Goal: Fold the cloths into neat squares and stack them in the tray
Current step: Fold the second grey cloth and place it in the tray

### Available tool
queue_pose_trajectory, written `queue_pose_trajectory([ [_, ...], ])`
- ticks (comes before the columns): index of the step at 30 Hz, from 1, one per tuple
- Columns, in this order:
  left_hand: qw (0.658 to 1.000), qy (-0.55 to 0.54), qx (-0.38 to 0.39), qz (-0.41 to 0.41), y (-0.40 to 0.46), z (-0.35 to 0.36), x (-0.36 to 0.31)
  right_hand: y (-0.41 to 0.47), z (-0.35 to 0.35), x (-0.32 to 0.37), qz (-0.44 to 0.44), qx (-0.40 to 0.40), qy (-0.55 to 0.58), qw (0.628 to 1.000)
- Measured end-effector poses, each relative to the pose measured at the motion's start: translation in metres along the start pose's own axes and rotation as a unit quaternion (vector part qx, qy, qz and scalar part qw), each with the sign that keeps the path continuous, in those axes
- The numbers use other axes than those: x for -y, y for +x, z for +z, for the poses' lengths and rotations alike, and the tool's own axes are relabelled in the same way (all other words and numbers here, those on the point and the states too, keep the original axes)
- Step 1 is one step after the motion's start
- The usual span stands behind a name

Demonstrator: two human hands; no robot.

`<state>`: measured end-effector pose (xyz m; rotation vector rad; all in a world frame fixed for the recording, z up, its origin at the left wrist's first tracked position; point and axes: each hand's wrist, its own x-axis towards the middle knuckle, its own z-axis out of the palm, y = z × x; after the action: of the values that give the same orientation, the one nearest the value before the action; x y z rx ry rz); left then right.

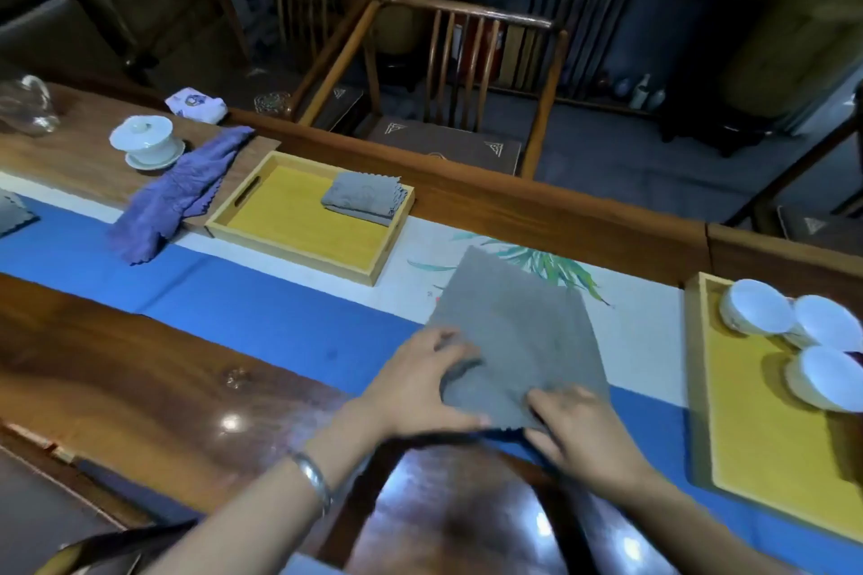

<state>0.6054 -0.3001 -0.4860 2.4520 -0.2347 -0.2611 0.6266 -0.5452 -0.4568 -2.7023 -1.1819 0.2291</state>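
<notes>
Dim room, blurred toward the edges. Long dark wooden table (140, 388), polished, with bright ceiling-light reflections at 7 and 6 o'clock. Blue-and-white runner (261, 308) along its length, leaf painting at 3 o'clock. Beyond the far edge, at 12 o'clock, a wooden spindle-back armchair (467, 61) with dark patterned seat cushion (443, 145). Second similar chair (299, 5) at 11 o'clock. Grey-blue floor (630, 159) behind. Low dark shelf (607, 75) at 1 o'clock carrying small pale bottles (642, 91).
</notes>
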Motion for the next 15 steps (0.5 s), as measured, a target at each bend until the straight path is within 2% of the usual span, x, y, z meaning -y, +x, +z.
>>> queue_pose_trajectory([
  [3, 0.998, 0.042, 0.043, 0.005, -0.063, 0.031, -0.015, -0.038, 0.008, 0.048, 0.074, 0.067, 0.068, 0.993],
  [5, 0.998, 0.039, 0.038, 0.012, -0.1, 0.048, -0.025, -0.063, 0.015, 0.08, 0.055, 0.045, 0.088, 0.994],
  [8, 0.999, 0.033, -0.013, 0.025, -0.143, 0.059, -0.035, -0.091, 0.018, 0.12, 0.04, 0.013, 0.107, 0.993],
  [11, 0.999, 0.03, -0.012, -0.003, -0.178, 0.057, -0.028, -0.126, 0.033, 0.135, 0.089, 0.093, 0.114, 0.985],
  [15, 0.999, 0.038, 0.026, -0.005, -0.209, 0.039, -0.013, -0.175, 0.048, 0.14, 0.115, 0.108, 0.118, 0.98],
])
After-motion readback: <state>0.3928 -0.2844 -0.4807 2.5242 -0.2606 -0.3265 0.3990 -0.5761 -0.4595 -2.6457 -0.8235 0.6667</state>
